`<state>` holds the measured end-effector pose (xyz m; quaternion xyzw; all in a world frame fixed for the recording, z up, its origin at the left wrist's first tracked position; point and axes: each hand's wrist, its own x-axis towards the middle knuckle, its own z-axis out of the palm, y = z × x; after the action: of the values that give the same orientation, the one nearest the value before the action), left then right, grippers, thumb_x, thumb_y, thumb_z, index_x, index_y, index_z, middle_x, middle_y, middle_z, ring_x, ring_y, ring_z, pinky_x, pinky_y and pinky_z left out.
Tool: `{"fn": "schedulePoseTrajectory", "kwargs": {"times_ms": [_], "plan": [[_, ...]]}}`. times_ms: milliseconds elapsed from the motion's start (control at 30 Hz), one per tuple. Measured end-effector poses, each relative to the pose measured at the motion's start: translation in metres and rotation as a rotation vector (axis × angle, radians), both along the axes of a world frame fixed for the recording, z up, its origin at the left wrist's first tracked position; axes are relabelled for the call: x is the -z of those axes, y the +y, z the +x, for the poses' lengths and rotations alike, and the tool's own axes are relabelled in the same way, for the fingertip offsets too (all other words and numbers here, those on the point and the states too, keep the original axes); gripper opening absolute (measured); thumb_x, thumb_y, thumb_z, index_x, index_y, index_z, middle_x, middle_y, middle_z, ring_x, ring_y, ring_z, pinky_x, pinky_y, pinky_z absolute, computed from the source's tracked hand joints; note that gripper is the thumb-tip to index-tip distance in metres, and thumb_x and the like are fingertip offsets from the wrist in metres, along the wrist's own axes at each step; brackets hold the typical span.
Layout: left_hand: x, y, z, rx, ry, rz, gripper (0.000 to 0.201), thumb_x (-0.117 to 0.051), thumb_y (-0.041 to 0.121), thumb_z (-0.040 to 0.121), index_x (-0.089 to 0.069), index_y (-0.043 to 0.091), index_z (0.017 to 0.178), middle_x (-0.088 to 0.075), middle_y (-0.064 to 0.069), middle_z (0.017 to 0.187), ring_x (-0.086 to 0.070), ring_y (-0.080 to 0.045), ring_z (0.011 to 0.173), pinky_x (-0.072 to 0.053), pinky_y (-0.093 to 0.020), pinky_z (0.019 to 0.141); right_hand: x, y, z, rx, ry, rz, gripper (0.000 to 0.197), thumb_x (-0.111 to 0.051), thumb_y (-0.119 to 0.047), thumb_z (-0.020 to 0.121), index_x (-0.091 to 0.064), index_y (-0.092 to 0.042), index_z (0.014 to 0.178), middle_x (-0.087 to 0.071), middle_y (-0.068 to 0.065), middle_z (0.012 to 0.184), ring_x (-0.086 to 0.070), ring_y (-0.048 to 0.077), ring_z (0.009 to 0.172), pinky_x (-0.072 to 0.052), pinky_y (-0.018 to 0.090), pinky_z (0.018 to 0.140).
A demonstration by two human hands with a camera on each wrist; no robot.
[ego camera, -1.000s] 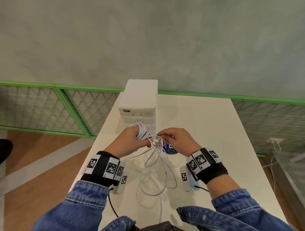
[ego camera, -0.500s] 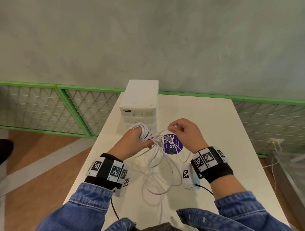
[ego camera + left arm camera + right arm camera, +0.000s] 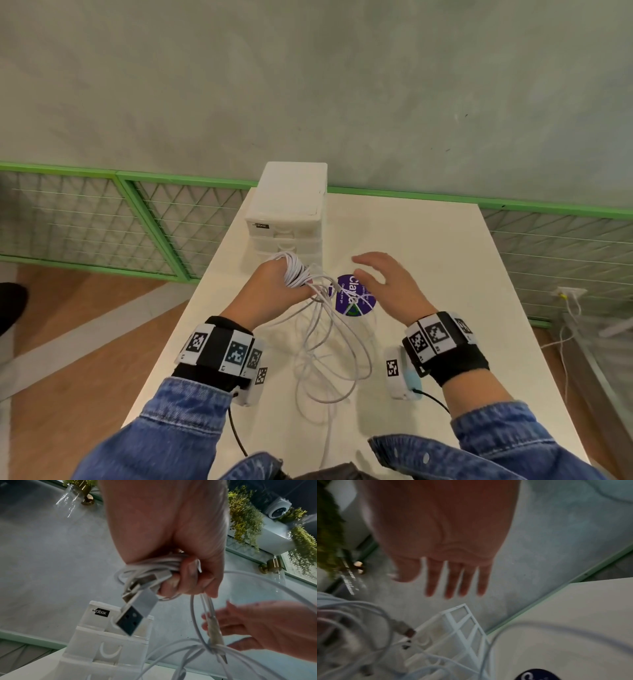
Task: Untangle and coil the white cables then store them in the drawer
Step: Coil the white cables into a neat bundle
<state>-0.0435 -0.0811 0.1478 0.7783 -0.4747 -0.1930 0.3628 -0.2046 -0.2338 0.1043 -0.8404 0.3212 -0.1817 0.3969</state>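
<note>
My left hand (image 3: 274,291) grips a wound bundle of white cables (image 3: 295,271) just in front of the white drawer unit (image 3: 289,212). In the left wrist view the fingers (image 3: 185,580) curl round the bundle (image 3: 154,566), and USB plugs (image 3: 130,622) stick out of it. Loose cable loops (image 3: 329,359) hang from that hand down onto the white table (image 3: 445,260). My right hand (image 3: 380,277) hovers to the right with straight, spread fingers (image 3: 453,582) and holds nothing. The drawers look closed.
A round purple sticker (image 3: 352,296) lies on the table under the cables, between my hands. A green mesh fence (image 3: 102,219) runs behind the table against a grey wall. Wooden floor lies to the left, and more cables (image 3: 568,308) at the right.
My right hand let go of the cable strand it was pinching, moved right and opened its fingers. The left hand kept its grip on the bundle and rose slightly.
</note>
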Motion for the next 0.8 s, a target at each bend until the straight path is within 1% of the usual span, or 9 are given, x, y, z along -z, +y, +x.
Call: {"fn": "schedulePoseTrajectory", "kwargs": {"times_ms": [67, 133, 233, 267, 367, 433, 533, 667, 800], "plan": [[-0.003, -0.002, -0.006, 0.004, 0.029, -0.026, 0.041, -0.075, 0.029, 0.079, -0.055, -0.006, 0.075, -0.054, -0.017, 0.074, -0.046, -0.01, 0.062, -0.034, -0.015, 0.055, -0.012, 0.019, 0.006, -0.195, -0.092, 0.242, 0.024, -0.055, -0.03, 0.093, -0.063, -0.027, 0.116, -0.062, -0.004, 0.121, -0.055, 0.012, 0.114, -0.044, 0.02, 0.092], [-0.005, -0.003, -0.01, -0.016, 0.029, -0.056, 0.041, -0.075, 0.027, 0.079, -0.054, -0.008, 0.078, -0.055, -0.019, 0.075, -0.045, -0.013, 0.063, -0.034, -0.016, 0.054, -0.014, 0.03, 0.011, -0.288, -0.131, 0.337, 0.022, -0.06, -0.026, 0.091, -0.063, -0.024, 0.112, -0.066, -0.003, 0.111, -0.06, 0.01, 0.102, -0.046, 0.023, 0.088], [-0.008, -0.001, -0.012, -0.041, 0.033, -0.06, 0.045, -0.077, 0.029, 0.076, -0.053, -0.009, 0.079, -0.055, -0.021, 0.076, -0.046, -0.017, 0.064, -0.035, -0.019, 0.055, -0.01, 0.033, 0.008, -0.249, -0.18, 0.327, 0.011, -0.061, -0.019, 0.09, -0.068, -0.015, 0.096, -0.067, 0.003, 0.084, -0.057, 0.015, 0.077, -0.047, 0.029, 0.075], [-0.008, 0.001, -0.012, -0.037, 0.04, -0.047, 0.048, -0.078, 0.033, 0.074, -0.055, -0.008, 0.082, -0.058, -0.021, 0.08, -0.051, -0.022, 0.067, -0.041, -0.026, 0.059, -0.009, 0.031, 0.005, -0.226, -0.175, 0.317, 0.009, -0.062, -0.019, 0.089, -0.069, -0.014, 0.089, -0.066, 0.003, 0.076, -0.055, 0.017, 0.071, -0.046, 0.032, 0.07], [-0.009, 0.007, -0.016, -0.002, 0.052, 0.024, 0.055, -0.081, 0.042, 0.067, -0.059, -0.002, 0.091, -0.064, -0.019, 0.091, -0.061, -0.028, 0.08, -0.049, -0.038, 0.069, -0.012, 0.024, -0.005, -0.207, -0.092, 0.2, 0.009, -0.064, -0.021, 0.087, -0.07, -0.018, 0.08, -0.065, 0.001, 0.067, -0.053, 0.01, 0.062, -0.044, 0.027, 0.064], [-0.013, 0.008, -0.024, 0.022, 0.041, 0.058, 0.056, -0.082, 0.042, 0.067, -0.058, -0.001, 0.094, -0.065, -0.018, 0.093, -0.061, -0.029, 0.081, -0.05, -0.038, 0.07, -0.016, 0.02, -0.01, -0.184, -0.08, 0.126, 0.01, -0.062, -0.022, 0.088, -0.069, -0.016, 0.082, -0.064, -0.009, 0.066, -0.052, 0.001, 0.057, -0.042, 0.02, 0.062], [-0.018, 0.007, -0.035, -0.007, -0.021, 0.06, 0.053, -0.077, 0.041, 0.073, -0.056, -0.004, 0.089, -0.06, -0.019, 0.085, -0.053, -0.022, 0.07, -0.041, -0.03, 0.061, -0.02, 0.019, -0.019, -0.154, -0.08, 0.013, 0.011, -0.058, -0.024, 0.09, -0.065, -0.021, 0.082, -0.065, -0.014, 0.068, -0.055, -0.003, 0.059, -0.039, 0.019, 0.061], [-0.019, 0.006, -0.047, -0.048, 0.009, -0.007, 0.063, -0.073, 0.052, 0.068, -0.061, -0.003, 0.095, -0.065, -0.02, 0.096, -0.062, -0.032, 0.088, -0.048, -0.047, 0.077, -0.026, 0.022, -0.03, -0.186, -0.093, 0.076, 0.017, -0.054, -0.03, 0.093, -0.06, -0.018, 0.083, -0.065, -0.009, 0.069, -0.059, 0.001, 0.062, -0.044, 0.022, 0.064], [-0.021, 0.001, -0.057, -0.105, -0.056, -0.056, 0.047, -0.071, 0.035, 0.079, -0.056, -0.009, 0.082, -0.059, -0.023, 0.083, -0.053, -0.027, 0.074, -0.038, -0.029, 0.063, -0.02, 0.028, -0.037, -0.25, -0.029, 0.204, 0.021, -0.053, -0.04, 0.092, -0.059, -0.02, 0.09, -0.066, 0.0, 0.08, -0.058, 0.012, 0.063, -0.049, 0.031, 0.071]]}}
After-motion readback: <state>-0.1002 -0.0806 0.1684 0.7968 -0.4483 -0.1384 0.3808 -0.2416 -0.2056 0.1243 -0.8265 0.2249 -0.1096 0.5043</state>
